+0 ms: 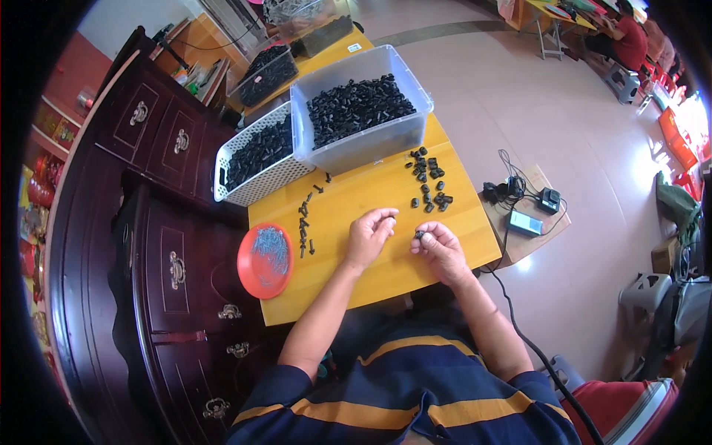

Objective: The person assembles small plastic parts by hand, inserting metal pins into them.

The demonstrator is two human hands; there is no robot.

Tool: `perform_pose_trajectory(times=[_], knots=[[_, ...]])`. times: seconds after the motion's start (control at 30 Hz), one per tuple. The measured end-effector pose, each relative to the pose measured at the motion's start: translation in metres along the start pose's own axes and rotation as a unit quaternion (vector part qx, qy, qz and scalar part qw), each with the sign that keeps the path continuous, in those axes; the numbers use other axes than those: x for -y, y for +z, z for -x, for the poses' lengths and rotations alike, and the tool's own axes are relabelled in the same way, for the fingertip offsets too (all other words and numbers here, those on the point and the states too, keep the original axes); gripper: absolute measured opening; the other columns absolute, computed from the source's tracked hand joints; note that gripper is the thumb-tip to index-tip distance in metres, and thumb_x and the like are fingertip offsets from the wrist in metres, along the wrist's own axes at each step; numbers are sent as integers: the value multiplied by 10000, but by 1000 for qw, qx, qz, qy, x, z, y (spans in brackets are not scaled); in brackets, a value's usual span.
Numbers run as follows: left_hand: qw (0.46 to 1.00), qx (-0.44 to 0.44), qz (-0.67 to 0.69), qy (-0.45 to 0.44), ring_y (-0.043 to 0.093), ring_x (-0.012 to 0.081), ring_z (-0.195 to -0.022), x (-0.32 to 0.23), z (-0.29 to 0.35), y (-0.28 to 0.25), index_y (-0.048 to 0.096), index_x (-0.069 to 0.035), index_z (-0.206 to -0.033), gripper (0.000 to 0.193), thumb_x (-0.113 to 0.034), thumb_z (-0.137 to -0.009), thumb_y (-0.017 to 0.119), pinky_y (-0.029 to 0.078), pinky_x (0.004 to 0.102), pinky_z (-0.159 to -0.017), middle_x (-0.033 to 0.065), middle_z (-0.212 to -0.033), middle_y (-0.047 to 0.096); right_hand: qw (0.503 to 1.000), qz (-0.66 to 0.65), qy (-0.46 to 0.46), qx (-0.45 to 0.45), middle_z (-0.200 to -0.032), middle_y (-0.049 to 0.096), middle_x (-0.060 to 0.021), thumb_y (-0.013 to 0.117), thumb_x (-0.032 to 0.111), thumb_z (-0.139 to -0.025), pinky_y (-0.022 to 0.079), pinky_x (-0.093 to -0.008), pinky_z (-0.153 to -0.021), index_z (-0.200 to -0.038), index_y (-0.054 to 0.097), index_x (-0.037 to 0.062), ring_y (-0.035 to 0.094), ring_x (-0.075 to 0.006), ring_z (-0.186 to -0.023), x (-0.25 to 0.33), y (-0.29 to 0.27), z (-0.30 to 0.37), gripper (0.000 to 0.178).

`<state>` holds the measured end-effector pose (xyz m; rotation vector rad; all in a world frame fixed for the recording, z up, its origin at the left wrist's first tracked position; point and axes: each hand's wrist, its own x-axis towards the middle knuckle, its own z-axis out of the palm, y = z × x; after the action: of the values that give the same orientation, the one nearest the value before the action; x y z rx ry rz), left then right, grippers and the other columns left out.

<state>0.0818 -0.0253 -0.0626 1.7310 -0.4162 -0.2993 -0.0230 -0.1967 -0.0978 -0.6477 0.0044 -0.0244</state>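
Observation:
Above the near part of the yellow table (340,285), my right hand (445,252) pinches a small black plastic part (420,234) between thumb and fingertips. To its left, my left hand (368,239) is closed, thumb against the fingers; whatever sits at its fingertips is too small to make out. The hands are a little apart. Beyond the right hand lies a loose group of black plastic parts (425,190). Several thin black pieces (303,223) form a rough line left of my left hand. A red plate (244,265) of thin silver screws or pins stands at the table's left edge.
A clear plastic bin (363,152) and a white perforated basket (271,183), both full of black parts, stand across the table. Dark wooden drawers (167,252) border the left side. Cables and small devices (525,222) lie at the right. Other people (630,41) sit far off.

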Motion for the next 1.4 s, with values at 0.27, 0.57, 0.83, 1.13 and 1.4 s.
perform_pose_trajectory(times=[0.27, 0.57, 0.83, 1.13, 1.4], knots=[[992, 56, 113, -6, 611, 47, -770, -23, 29, -2, 642, 1, -1127, 177, 9, -950, 652, 526, 207, -718, 9, -907, 664, 999, 43, 10, 1, -1009, 663, -37, 583, 117, -1034, 522, -285, -875, -1183, 591, 51, 646, -131, -927, -1, 1, 2, 163], [979, 95, 179, -7, 638, 60, -795, -29, 36, 2, 697, -27, -1017, 81, -23, -936, 702, 539, 214, -751, 7, -903, 708, 998, 63, 5, 10, -996, 663, -50, 576, 138, -1042, 517, -279, -862, -1170, 588, 36, 638, -126, -916, -2, 5, 4, 164], [983, 106, 148, -3, 676, 87, -805, -24, 34, 0, 680, 8, -981, 42, 24, -947, 662, 577, 236, -768, 49, -904, 720, 990, 140, -12, 32, -940, 675, -48, 605, 132, -1029, 510, -263, -831, -1111, 597, 21, 626, -116, -866, -4, 3, 3, 138], [989, 95, 115, -3, 665, 75, -760, -22, 37, -2, 684, 6, -943, 21, 15, -926, 692, 563, 229, -715, 39, -857, 719, 984, 177, -10, 17, -955, 691, -51, 642, 109, -1008, 534, -256, -822, -1081, 615, 10, 651, -106, -866, -6, 4, 4, 126], [996, 64, -22, 49, 649, 65, -694, -23, 43, -6, 703, 10, -878, 19, 14, -882, 721, 533, 233, -649, 25, -773, 722, 962, 272, -24, 3, -930, 700, -38, 642, 84, -1001, 542, -234, -780, -1061, 623, 4, 657, -85, -832, -15, 10, 5, 101]])
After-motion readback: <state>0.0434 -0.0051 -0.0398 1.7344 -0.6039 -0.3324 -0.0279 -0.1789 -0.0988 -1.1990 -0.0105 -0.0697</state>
